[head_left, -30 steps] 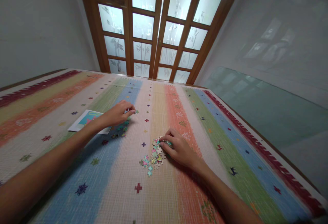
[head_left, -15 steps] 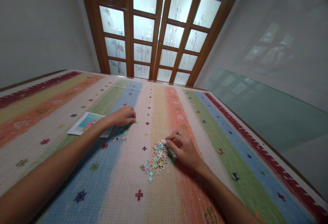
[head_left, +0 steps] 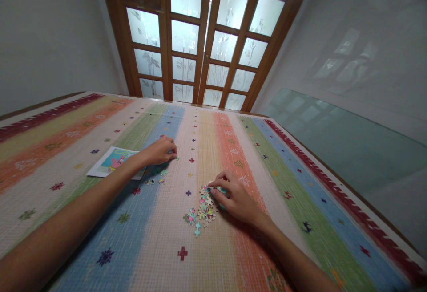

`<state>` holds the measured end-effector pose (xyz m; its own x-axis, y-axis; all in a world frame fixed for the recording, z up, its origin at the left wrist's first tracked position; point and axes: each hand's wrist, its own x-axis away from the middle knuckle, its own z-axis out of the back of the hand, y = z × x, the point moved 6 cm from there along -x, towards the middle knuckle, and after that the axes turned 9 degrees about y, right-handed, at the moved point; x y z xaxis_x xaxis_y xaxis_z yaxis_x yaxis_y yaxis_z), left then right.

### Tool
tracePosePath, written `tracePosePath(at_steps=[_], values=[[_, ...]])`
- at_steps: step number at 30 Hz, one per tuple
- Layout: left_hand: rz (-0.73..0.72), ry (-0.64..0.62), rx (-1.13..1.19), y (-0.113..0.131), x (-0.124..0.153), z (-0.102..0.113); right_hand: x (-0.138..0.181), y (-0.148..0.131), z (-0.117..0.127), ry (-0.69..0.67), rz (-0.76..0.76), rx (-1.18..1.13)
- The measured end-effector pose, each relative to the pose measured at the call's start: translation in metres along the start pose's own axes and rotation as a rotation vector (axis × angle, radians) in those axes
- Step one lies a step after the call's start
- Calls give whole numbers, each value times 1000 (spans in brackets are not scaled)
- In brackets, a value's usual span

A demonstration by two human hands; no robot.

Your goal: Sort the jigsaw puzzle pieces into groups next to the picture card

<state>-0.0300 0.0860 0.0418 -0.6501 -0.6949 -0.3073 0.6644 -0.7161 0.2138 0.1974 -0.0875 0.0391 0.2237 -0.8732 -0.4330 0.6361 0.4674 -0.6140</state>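
My left hand (head_left: 162,150) rests near the cloth with its fingers curled and pinched on a small teal jigsaw puzzle piece (head_left: 177,158). Just below it lie several loose puzzle pieces (head_left: 162,177). Under my left forearm is a picture card (head_left: 115,160) with a pink cartoon figure, partly covered. My right hand (head_left: 231,194) is over the right side of a pile of puzzle pieces (head_left: 207,205), thumb and forefinger apart and touching the pieces. No piece can be made out lifted in it. A few joined-looking teal pieces (head_left: 197,229) lie at the pile's near edge.
A striped, patterned tablecloth (head_left: 160,247) covers the table. Wooden doors (head_left: 202,60) with frosted panes stand beyond the far edge. A pale glass panel (head_left: 333,136) leans along the right wall.
My right hand has shifted left over the pile, and its fingers have moved among the pieces. My left hand has stayed nearly still.
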Motion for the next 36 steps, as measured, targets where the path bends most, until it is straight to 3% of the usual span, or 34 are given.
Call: tracePosePath(at_steps=[8, 13, 17, 20, 26, 36], values=[[-10, 55, 34, 16, -2, 11, 4, -7, -11, -74, 78, 178], [-137, -6, 159, 71, 1, 15, 5, -3, -8, -46, 55, 180], [-260, -137, 249, 119, 12, 5, 5, -2, -5, -12, 62, 170], [-301, -192, 276, 137, 18, -6, 5, -2, -4, 1, 68, 165], [-313, -225, 294, 141, 20, -18, 5, 2, -2, -8, 48, 170], [-294, -266, 351, 137, 21, -19, 3, 3, 1, -35, 30, 176]])
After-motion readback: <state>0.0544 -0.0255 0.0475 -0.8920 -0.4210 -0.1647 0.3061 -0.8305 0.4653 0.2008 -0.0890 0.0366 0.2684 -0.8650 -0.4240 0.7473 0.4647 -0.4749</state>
